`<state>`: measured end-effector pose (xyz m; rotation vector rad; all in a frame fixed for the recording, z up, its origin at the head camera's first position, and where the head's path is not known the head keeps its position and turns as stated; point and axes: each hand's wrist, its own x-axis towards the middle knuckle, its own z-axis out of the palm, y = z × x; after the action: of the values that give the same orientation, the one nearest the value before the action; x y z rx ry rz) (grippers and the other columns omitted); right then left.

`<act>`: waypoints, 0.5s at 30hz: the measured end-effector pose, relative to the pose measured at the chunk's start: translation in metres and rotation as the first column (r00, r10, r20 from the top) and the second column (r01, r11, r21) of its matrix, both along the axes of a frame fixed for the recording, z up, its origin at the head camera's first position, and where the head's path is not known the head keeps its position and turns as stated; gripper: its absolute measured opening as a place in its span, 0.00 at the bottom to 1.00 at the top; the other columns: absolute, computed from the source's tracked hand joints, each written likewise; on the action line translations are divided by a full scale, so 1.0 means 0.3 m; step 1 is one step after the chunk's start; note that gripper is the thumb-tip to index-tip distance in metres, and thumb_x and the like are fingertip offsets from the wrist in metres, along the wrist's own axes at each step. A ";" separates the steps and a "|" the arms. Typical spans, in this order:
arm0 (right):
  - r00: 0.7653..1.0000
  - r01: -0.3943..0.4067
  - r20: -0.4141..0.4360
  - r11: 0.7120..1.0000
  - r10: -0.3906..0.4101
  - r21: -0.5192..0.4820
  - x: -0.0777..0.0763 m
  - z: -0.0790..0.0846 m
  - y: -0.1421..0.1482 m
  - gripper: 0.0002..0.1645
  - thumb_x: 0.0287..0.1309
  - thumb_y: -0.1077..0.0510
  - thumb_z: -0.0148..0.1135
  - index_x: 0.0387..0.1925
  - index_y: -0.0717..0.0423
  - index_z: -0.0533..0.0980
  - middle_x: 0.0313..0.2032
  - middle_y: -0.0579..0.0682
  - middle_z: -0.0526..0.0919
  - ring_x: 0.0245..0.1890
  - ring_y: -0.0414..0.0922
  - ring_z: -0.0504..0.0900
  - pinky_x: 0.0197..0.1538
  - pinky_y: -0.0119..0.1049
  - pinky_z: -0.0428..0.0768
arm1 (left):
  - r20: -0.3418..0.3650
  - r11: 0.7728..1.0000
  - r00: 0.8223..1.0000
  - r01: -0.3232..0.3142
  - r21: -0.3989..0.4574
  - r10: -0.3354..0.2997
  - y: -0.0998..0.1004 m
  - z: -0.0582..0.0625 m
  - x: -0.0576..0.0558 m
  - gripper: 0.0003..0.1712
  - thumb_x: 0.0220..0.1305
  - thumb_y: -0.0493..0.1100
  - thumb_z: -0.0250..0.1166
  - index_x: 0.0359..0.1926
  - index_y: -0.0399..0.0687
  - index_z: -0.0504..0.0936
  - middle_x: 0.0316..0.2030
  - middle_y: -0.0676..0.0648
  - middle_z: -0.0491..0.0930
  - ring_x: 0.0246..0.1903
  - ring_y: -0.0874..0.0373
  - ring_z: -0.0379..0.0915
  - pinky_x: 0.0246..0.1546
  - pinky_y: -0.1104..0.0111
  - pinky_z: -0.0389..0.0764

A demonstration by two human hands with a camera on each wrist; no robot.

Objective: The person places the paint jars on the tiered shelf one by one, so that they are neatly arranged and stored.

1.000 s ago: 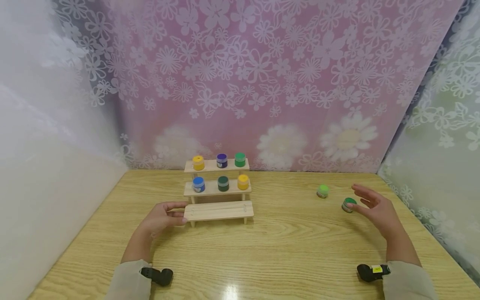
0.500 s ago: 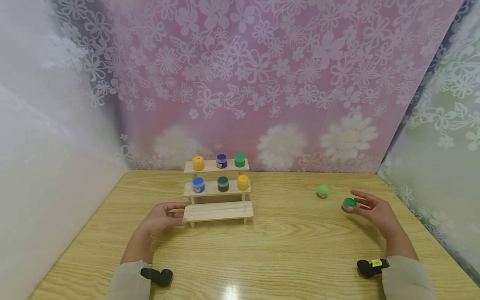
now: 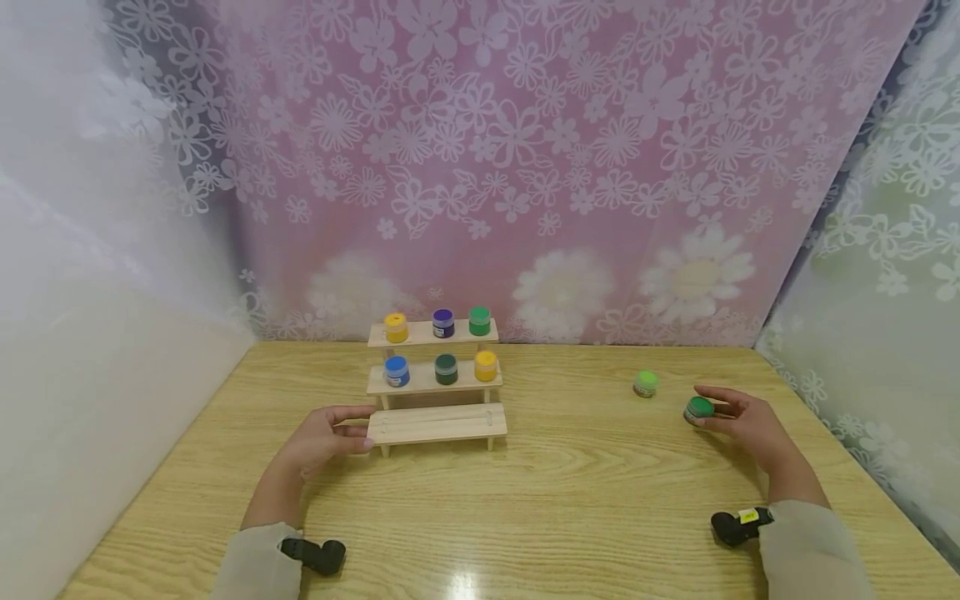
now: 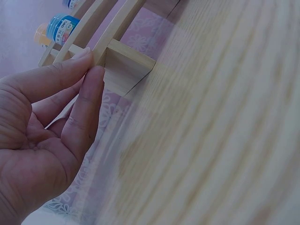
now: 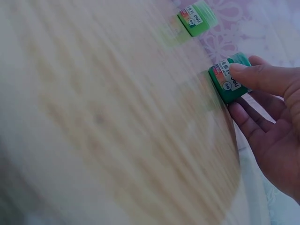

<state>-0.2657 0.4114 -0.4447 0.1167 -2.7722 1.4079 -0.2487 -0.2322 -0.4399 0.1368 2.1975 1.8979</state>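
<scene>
My left hand (image 3: 324, 437) pinches the left end of the lowest step of a three-step wooden rack (image 3: 437, 423); the left wrist view shows thumb and fingertip on the wood (image 4: 123, 58). At the right of the table, my right hand (image 3: 750, 425) has thumb and fingers around a small green paint jar (image 3: 698, 409). In the right wrist view the thumb lies on the label of that jar (image 5: 226, 80), which sits on the table. A light green paint jar (image 3: 645, 383) stands a little to its left, apart from the hand.
Three jars, yellow (image 3: 396, 327), dark blue (image 3: 443, 323) and green (image 3: 479, 321), stand on the rack's top step. Blue (image 3: 397, 371), dark green (image 3: 446, 368) and yellow (image 3: 486, 365) ones stand on the middle step. A floral curtain (image 3: 562, 167) hangs behind the wooden table (image 3: 585, 483).
My right hand has moved in and its fingers have closed around the green paint jar. The left hand and the rack have stayed in place.
</scene>
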 end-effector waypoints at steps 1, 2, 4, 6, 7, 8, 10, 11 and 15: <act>1.000 0.000 -0.006 1.000 0.000 -0.004 -0.002 -0.002 -0.001 0.40 0.59 0.49 0.69 0.68 0.60 0.67 0.59 0.62 0.74 0.42 0.21 0.73 0.42 0.23 0.76 | 0.000 1.000 1.000 0.000 0.000 0.000 0.000 0.000 0.000 0.36 0.54 0.30 0.73 0.64 0.31 0.71 0.47 0.40 0.80 0.43 0.54 0.77 0.40 0.65 0.83; 1.000 0.002 -0.010 1.000 -0.002 -0.006 -0.003 -0.003 -0.002 0.40 0.59 0.50 0.69 0.68 0.61 0.67 0.58 0.60 0.75 0.42 0.22 0.73 0.42 0.23 0.77 | -0.001 1.000 1.000 0.000 0.000 0.000 0.000 -0.001 -0.001 0.36 0.54 0.30 0.73 0.64 0.31 0.71 0.47 0.40 0.80 0.43 0.54 0.77 0.41 0.65 0.83; 1.000 0.007 -0.011 1.000 -0.007 -0.001 -0.006 -0.005 -0.004 0.39 0.59 0.49 0.69 0.67 0.62 0.68 0.55 0.53 0.78 0.41 0.23 0.74 0.42 0.25 0.77 | -0.004 1.000 1.000 -0.003 -0.003 0.003 0.000 -0.002 -0.002 0.35 0.54 0.30 0.73 0.64 0.31 0.72 0.48 0.40 0.80 0.44 0.54 0.77 0.41 0.65 0.82; 1.000 0.020 -0.007 1.000 -0.020 0.010 -0.007 -0.005 -0.006 0.39 0.58 0.48 0.70 0.65 0.62 0.69 0.51 0.48 0.80 0.40 0.24 0.74 0.41 0.26 0.76 | -0.006 1.000 1.000 -0.007 -0.005 0.007 0.000 -0.003 -0.002 0.35 0.54 0.30 0.73 0.63 0.31 0.72 0.48 0.40 0.79 0.44 0.54 0.77 0.41 0.66 0.82; 1.000 0.026 -0.002 1.000 -0.026 0.016 -0.007 -0.004 -0.007 0.39 0.58 0.48 0.70 0.65 0.62 0.70 0.50 0.45 0.80 0.40 0.24 0.74 0.40 0.27 0.76 | -0.006 1.000 1.000 -0.008 -0.008 0.008 0.000 -0.003 -0.003 0.35 0.54 0.30 0.73 0.63 0.31 0.72 0.48 0.40 0.79 0.44 0.53 0.77 0.41 0.65 0.82; 1.000 0.030 0.003 0.999 -0.030 0.023 -0.008 -0.002 -0.008 0.39 0.58 0.47 0.70 0.65 0.62 0.70 0.49 0.44 0.80 0.40 0.23 0.74 0.40 0.27 0.75 | -0.006 1.000 1.000 -0.010 -0.010 0.010 0.000 -0.003 -0.003 0.35 0.54 0.30 0.73 0.63 0.31 0.72 0.48 0.40 0.79 0.44 0.53 0.77 0.41 0.66 0.82; 0.999 0.031 0.008 0.999 -0.032 0.034 -0.007 0.002 -0.013 0.39 0.57 0.46 0.70 0.65 0.62 0.70 0.49 0.45 0.80 0.40 0.23 0.74 0.41 0.26 0.75 | -0.004 1.000 1.000 -0.012 -0.011 0.012 0.000 -0.003 -0.003 0.35 0.54 0.30 0.73 0.63 0.32 0.73 0.48 0.40 0.80 0.44 0.53 0.77 0.40 0.66 0.82; 0.999 0.032 0.009 0.999 -0.032 0.038 -0.007 0.004 -0.016 0.40 0.57 0.46 0.70 0.65 0.62 0.70 0.50 0.47 0.80 0.40 0.23 0.74 0.41 0.25 0.75 | -0.003 1.000 1.000 -0.014 -0.012 0.014 0.000 -0.003 -0.004 0.35 0.53 0.30 0.73 0.63 0.32 0.73 0.48 0.40 0.80 0.43 0.53 0.77 0.40 0.66 0.82; 1.000 0.023 -0.001 0.997 -0.023 0.069 -0.009 0.013 -0.032 0.41 0.56 0.43 0.70 0.65 0.62 0.70 0.55 0.59 0.78 0.41 0.23 0.72 0.44 0.28 0.76 | -0.001 1.000 1.000 -0.012 -0.006 0.012 0.001 -0.003 -0.004 0.35 0.53 0.30 0.73 0.63 0.31 0.73 0.48 0.40 0.80 0.43 0.53 0.77 0.40 0.66 0.83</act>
<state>-0.2684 0.4016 -0.4408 0.0868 -2.8134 1.3079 -0.2498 -0.2318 -0.4407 0.1236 2.2099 1.8974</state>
